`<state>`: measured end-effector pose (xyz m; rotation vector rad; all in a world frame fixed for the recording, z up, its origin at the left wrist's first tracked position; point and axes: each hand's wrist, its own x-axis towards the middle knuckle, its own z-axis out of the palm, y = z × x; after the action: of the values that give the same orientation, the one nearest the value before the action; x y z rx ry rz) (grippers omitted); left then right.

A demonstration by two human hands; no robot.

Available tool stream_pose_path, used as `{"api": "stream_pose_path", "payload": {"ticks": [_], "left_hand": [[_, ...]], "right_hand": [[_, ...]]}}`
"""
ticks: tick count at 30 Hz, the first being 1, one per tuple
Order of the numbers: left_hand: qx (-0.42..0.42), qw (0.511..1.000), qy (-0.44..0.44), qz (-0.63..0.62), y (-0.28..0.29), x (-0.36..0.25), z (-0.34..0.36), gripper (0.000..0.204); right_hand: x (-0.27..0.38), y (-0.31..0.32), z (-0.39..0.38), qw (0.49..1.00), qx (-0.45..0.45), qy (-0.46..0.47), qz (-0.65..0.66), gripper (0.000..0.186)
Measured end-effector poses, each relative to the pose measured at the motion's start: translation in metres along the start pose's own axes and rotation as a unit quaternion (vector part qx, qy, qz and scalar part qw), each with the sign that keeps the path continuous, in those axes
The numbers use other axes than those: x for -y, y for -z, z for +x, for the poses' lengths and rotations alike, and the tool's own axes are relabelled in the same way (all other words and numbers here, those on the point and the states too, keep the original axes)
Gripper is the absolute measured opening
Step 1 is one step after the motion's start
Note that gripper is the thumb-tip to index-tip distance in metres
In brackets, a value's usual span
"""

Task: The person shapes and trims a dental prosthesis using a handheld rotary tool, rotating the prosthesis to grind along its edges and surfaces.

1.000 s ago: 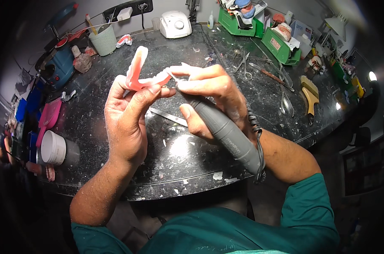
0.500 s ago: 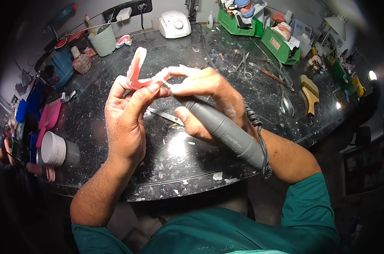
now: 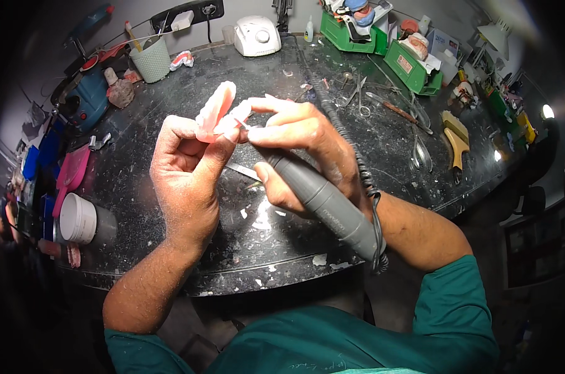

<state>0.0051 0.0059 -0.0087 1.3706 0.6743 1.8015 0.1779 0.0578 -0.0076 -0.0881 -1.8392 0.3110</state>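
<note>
My left hand [image 3: 189, 162] pinches a pink denture [image 3: 218, 112] between thumb and fingers, above the dark table. One arm of the denture rises up and its other side points toward my right hand. In my right hand [image 3: 310, 140] lies a dark grey handpiece [image 3: 323, 202], gripped like a pen with its tip at the denture's right end. Whether the tip touches the denture, I cannot tell. My right index finger reaches over to the denture. A coiled black cord [image 3: 351, 146] runs beside the handpiece. Below the hands lies a thin metal blade-like tool [image 3: 244, 170], partly hidden.
At the back stand a white control box [image 3: 257, 36], a pale cup of tools [image 3: 151, 60] and green bins [image 3: 413, 67]. Scissors [image 3: 360, 96], a wooden-handled knife [image 3: 398, 112] and a brush [image 3: 457, 146] lie right. A white tub [image 3: 79, 218] stands left. White debris dots the black table [image 3: 276, 249].
My left hand has turned the denture, so its raised arm now leans to the right. The handpiece has shifted slightly left and down, and its coiled cord now shows behind my right hand.
</note>
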Motion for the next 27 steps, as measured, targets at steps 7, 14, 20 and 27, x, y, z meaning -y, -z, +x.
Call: {"api": "stream_pose_path", "payload": {"ticks": [7, 14, 20, 27], "left_hand": [[-0.011, 0.999, -0.020, 0.028, -0.0001, 0.0006, -0.0009, 0.016], [0.000, 0.999, -0.002, 0.034, 0.0037, 0.0013, -0.0033, 0.017], [-0.022, 0.996, -0.058, 0.058, -0.0007, 0.0045, -0.0014, 0.019], [0.008, 0.998, -0.048, 0.041, 0.0026, 0.0032, -0.0032, 0.018]], "right_hand": [[-0.0027, 0.0000, -0.0001, 0.998, 0.025, 0.034, 0.038, 0.044], [0.0040, 0.0025, 0.0019, 0.998, 0.061, 0.026, 0.019, 0.049], [-0.0003, -0.0022, 0.0006, 0.999, 0.008, 0.039, 0.015, 0.047], [-0.0025, -0.0031, 0.0015, 0.998, 0.002, 0.050, 0.040, 0.045]]}}
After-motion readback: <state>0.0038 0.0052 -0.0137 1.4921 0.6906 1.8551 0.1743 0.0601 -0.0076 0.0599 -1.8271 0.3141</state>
